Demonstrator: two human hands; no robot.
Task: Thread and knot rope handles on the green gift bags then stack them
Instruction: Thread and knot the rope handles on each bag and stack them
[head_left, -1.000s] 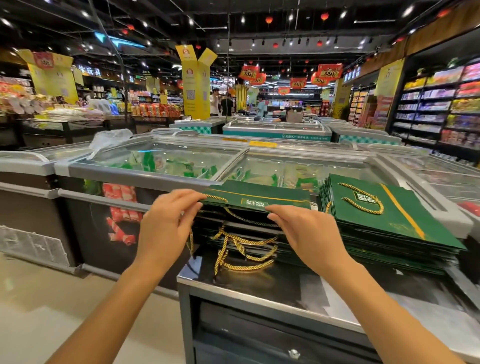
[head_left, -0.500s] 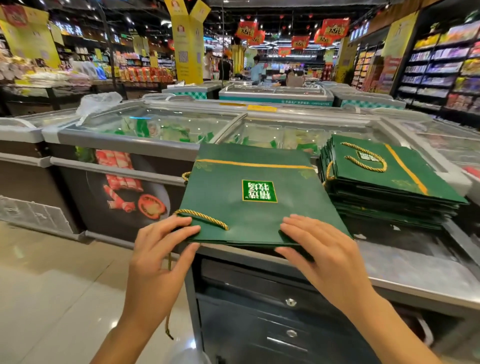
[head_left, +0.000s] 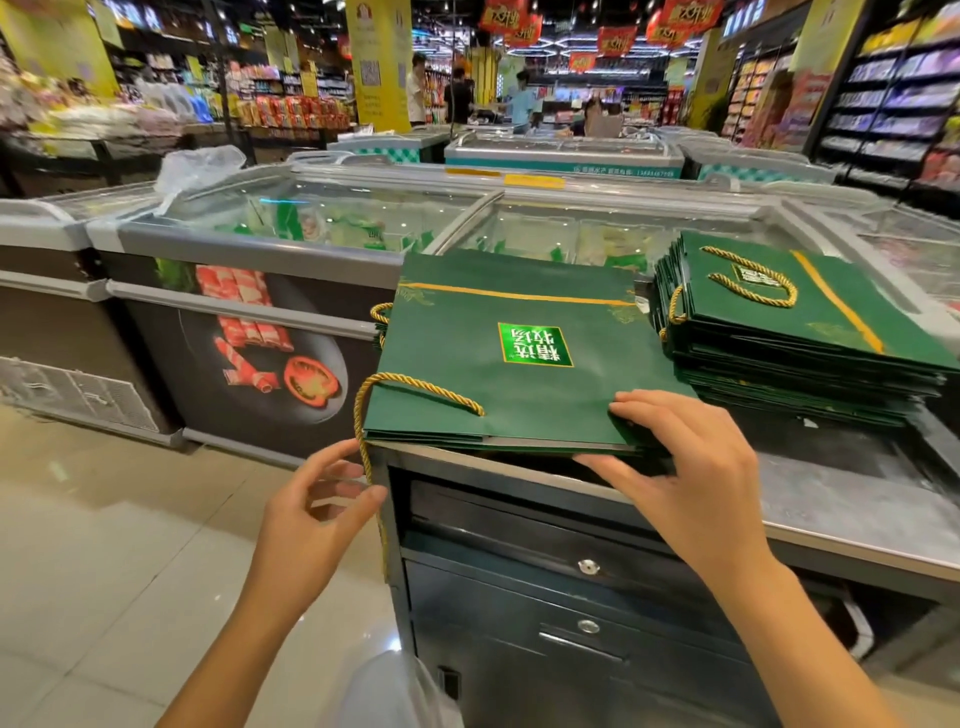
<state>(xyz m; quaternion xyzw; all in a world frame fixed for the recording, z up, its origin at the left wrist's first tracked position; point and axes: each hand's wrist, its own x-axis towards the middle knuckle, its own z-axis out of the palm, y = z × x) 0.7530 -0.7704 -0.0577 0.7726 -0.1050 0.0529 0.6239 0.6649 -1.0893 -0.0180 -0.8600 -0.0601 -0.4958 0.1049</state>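
Observation:
A flat green gift bag (head_left: 519, 358) with a gold stripe and a bright label lies on top of a low pile at the steel counter's front left corner. A gold rope (head_left: 415, 387) comes out of a hole in the bag, loops over its left edge and hangs down past the counter. My left hand (head_left: 311, 514) pinches the hanging rope between thumb and fingers just below the bag's corner. My right hand (head_left: 691, 467) grips the bag's near right edge, fingers on top and thumb underneath. A taller stack of green bags (head_left: 810, 332) with gold handles lies to the right.
The steel counter (head_left: 841, 514) has dark drawers below with round locks. Glass-topped chest freezers (head_left: 311, 228) stand right behind and to the left. Tiled floor lies at left. A plastic bag (head_left: 400, 691) sits low by my body. People stand far back in the aisle.
The bag was lifted off the pile and laid flat at the counter's edge. My left hand left the bag's edge and now pinches the hanging rope; my right hand closed around the near edge.

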